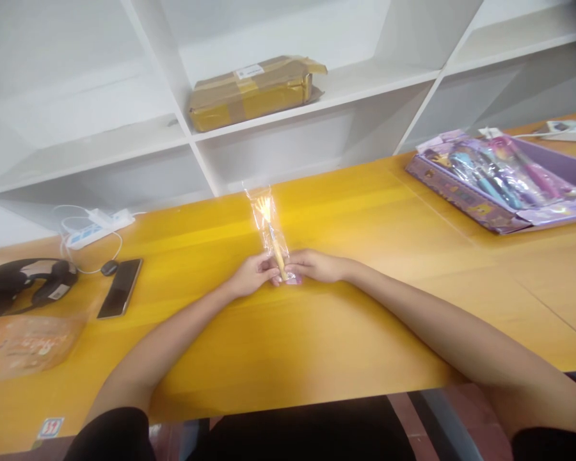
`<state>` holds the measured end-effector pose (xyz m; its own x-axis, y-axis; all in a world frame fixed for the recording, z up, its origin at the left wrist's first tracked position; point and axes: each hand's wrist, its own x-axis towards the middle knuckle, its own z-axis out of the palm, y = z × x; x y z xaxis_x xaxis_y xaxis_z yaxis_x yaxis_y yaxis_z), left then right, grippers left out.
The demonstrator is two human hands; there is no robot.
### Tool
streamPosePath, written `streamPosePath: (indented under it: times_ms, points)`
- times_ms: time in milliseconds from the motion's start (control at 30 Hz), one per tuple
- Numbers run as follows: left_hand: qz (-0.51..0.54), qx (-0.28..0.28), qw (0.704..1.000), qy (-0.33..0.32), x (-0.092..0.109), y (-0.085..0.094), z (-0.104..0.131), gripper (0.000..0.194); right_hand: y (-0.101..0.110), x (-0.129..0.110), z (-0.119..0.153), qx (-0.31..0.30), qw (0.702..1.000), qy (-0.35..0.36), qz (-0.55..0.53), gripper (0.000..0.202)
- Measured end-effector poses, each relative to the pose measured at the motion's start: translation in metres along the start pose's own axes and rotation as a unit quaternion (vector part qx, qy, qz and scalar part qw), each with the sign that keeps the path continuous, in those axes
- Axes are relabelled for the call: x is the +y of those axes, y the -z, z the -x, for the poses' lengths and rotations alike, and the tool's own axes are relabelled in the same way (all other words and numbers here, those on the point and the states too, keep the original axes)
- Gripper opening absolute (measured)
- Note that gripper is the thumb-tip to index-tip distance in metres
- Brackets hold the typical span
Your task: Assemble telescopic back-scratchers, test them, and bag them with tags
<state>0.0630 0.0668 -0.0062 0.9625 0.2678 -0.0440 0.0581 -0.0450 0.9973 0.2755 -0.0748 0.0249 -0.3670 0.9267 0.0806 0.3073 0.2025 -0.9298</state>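
Note:
A clear plastic packet [271, 225] with a yellow hand-shaped stick inside stands tilted over the middle of the yellow table [336, 339]. My left hand [254, 274] grips its lower left edge, fingers closed on it. From the right side, my right hand [315, 265] pinches the same lower end. The hand-shaped head points up and away from me, and the handle end lies between my two hands. Small parts of the fingers are hidden behind the packet.
A purple box [465, 198] of wrapped items sits at the right. At the left are a phone [120, 288], a power strip [100, 229], a black object [29, 282] and an orange plastic bag [29, 346]. A taped parcel [254, 93] rests on the white shelf [365, 78].

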Motion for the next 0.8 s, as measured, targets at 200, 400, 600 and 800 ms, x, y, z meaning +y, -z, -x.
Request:
streamPosePath:
  times_ms: [200,400,600,800]
  points:
    - [0.020,-0.004,1.000,-0.004,0.0010,0.0029,-0.0014,0.043,0.0031,-0.0005,0.0008,-0.033,0.997,-0.033,-0.057,0.055]
    - [0.037,-0.003,0.999,0.005,0.0060,0.0029,-0.0017,0.051,0.0065,-0.0021,0.0013,-0.035,0.997,-0.025,-0.061,0.055]
    - [0.044,0.001,0.999,-0.001,0.0073,0.0038,-0.0016,0.048,0.0073,-0.0001,0.0012,-0.039,0.996,-0.031,-0.074,0.057]
    - [0.033,-0.008,0.999,-0.002,0.0034,0.0064,-0.0012,0.045,0.0073,0.0018,0.0016,-0.037,0.996,-0.029,-0.079,0.054]
